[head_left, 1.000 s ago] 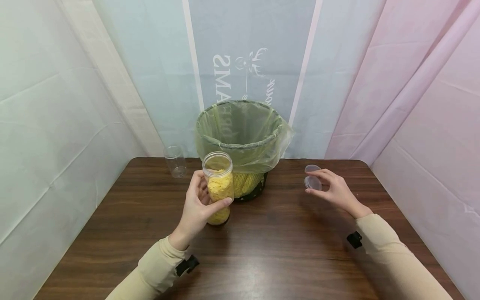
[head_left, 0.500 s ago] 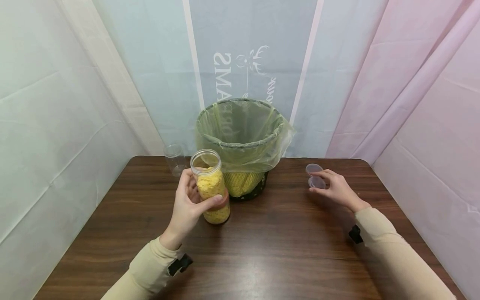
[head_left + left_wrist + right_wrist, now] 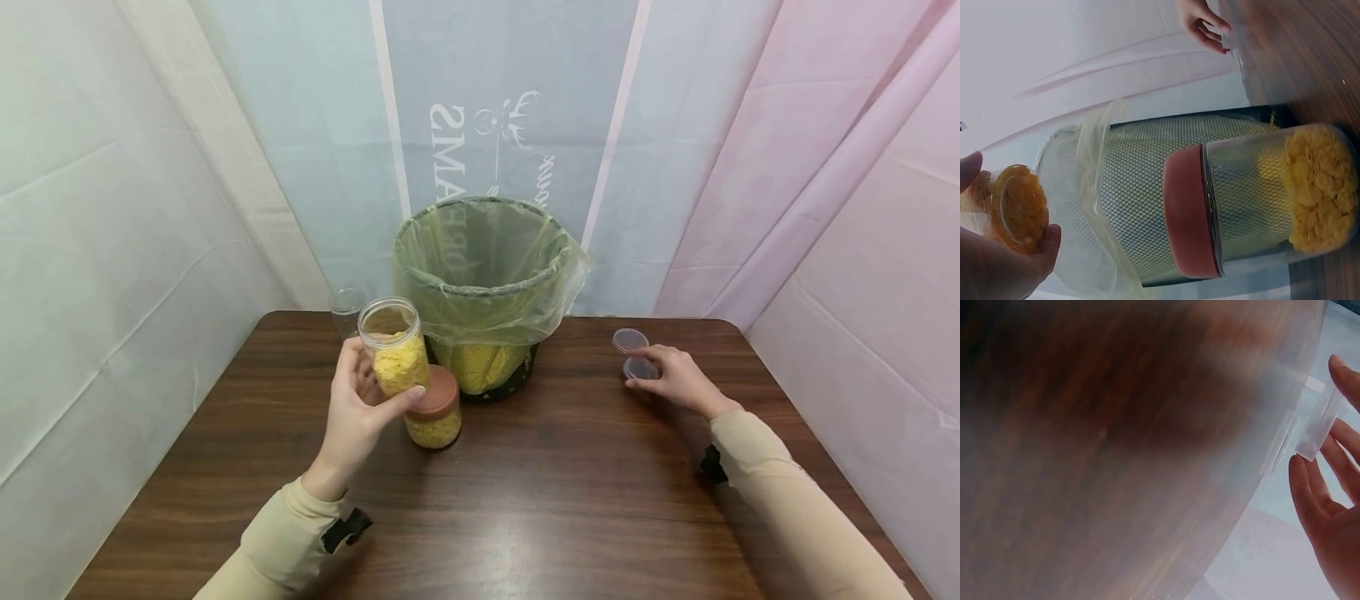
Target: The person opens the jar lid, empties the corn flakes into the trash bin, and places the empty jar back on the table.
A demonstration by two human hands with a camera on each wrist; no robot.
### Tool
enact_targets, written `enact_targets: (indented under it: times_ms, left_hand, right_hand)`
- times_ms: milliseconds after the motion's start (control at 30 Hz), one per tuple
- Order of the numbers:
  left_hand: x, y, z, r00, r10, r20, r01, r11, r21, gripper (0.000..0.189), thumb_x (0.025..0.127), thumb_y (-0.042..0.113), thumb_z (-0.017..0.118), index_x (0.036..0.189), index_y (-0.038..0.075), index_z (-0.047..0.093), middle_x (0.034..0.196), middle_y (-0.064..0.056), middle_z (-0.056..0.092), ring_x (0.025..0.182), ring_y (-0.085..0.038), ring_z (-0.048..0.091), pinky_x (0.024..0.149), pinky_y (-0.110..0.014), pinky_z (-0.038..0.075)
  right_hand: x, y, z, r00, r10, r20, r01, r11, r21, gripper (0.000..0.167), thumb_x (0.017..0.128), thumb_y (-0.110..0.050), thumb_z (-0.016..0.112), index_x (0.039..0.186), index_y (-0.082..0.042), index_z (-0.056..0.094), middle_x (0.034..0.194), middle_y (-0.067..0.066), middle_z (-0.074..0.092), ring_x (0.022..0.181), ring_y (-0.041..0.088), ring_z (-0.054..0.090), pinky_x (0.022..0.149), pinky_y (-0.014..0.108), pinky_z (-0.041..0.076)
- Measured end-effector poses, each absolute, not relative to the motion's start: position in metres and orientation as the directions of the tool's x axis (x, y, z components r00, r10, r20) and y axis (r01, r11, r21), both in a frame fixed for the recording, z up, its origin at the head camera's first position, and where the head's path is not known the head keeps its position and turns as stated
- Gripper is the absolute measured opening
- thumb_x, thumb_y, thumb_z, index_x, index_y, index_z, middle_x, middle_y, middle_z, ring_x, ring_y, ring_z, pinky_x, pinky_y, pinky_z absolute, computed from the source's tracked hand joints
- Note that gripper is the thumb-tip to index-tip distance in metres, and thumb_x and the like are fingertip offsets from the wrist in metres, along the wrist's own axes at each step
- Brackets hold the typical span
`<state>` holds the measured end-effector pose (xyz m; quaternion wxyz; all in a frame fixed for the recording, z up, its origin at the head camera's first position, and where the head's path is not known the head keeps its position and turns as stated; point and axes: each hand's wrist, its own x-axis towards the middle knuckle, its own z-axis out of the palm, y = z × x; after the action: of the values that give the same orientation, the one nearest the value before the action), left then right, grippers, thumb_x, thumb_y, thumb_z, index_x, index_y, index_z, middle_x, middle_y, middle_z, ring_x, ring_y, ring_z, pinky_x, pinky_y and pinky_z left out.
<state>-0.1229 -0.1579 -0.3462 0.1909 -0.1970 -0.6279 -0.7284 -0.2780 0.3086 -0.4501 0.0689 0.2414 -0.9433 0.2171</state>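
Observation:
My left hand [image 3: 356, 417] grips a lidless clear jar [image 3: 397, 360] of yellow flakes, raised above the table and slightly tilted, its mouth uppermost. The left wrist view shows the jar's base [image 3: 1024, 209] between thumb and fingers. Just right of this hand, a second jar with a reddish-brown lid [image 3: 438, 393] stands on the table, yellow flakes [image 3: 1321, 187] filling its lower part. Over at the right, my right hand [image 3: 675, 382] pinches a clear round lid [image 3: 1319, 422] by its edge between thumb and fingers, low over the table. Another clear lid [image 3: 630, 339] lies just beyond it.
A mesh waste basket [image 3: 491, 367] lined with a translucent yellowish bag [image 3: 487, 321] stands at the back middle. An uncapped clear container [image 3: 347, 307] is behind my left hand. Cloth walls [image 3: 150, 250] border the brown wooden table [image 3: 540, 500] at the back and sides.
My left hand has moved left with the jar, uncovering the reddish-brown lid of the standing jar. My right hand has shifted slightly right with the clear lid.

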Motion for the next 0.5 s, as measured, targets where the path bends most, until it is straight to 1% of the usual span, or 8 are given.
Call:
enact_targets:
  times_ms: [67, 200, 333, 500]
  left_hand:
    - [-0.1226, -0.1602, -0.3461, -0.848, -0.038, 0.529, 0.529, -0.14, 0.837, 0.065, 0.07, -0.021, 0.069, 0.121, 0.01, 0.043, 0.116, -0.008, 0.059, 0.106, -0.017, 0.059, 0.088, -0.026, 0.05]
    - [-0.1219, -0.1635, -0.346, -0.842, -0.041, 0.538, 0.538, -0.14, 0.831, 0.065, 0.07, -0.021, 0.069, 0.122, 0.008, 0.042, 0.116, -0.008, 0.058, 0.106, -0.017, 0.059, 0.088, -0.026, 0.05]
    - [-0.1213, -0.1662, -0.3462, -0.84, -0.048, 0.54, 0.541, -0.131, 0.831, 0.066, 0.07, -0.021, 0.068, 0.123, 0.007, 0.042, 0.116, -0.008, 0.058, 0.107, -0.017, 0.058, 0.088, -0.025, 0.05]
    - [-0.1199, -0.168, -0.3467, -0.847, -0.063, 0.528, 0.532, -0.115, 0.839, 0.066, 0.07, -0.021, 0.069, 0.123, 0.008, 0.042, 0.115, -0.008, 0.059, 0.106, -0.016, 0.059, 0.088, -0.024, 0.05]
  right_hand:
    - [-0.2795, 0.3096, -0.4501, -0.871, -0.43, 0.237, -0.491, 0.789, -0.37, 0.056, 0.079, -0.034, 0.077, 0.122, -0.003, 0.061, 0.112, 0.017, 0.064, 0.102, 0.035, 0.059, 0.081, 0.053, 0.047]
    - [-0.2821, 0.3119, -0.4509, -0.864, -0.436, 0.252, -0.502, 0.786, -0.361, 0.055, 0.077, -0.031, 0.078, 0.121, -0.002, 0.062, 0.11, 0.018, 0.065, 0.099, 0.034, 0.06, 0.079, 0.05, 0.048]
    - [-0.2844, 0.3147, -0.4532, -0.87, -0.428, 0.246, -0.492, 0.793, -0.36, 0.055, 0.077, -0.031, 0.078, 0.12, -0.001, 0.062, 0.109, 0.018, 0.065, 0.098, 0.034, 0.061, 0.078, 0.05, 0.049]
    - [-0.2869, 0.3172, -0.4558, -0.876, -0.417, 0.242, -0.48, 0.805, -0.35, 0.055, 0.076, -0.031, 0.079, 0.118, 0.0, 0.063, 0.104, 0.018, 0.065, 0.091, 0.031, 0.06, 0.075, 0.047, 0.048]
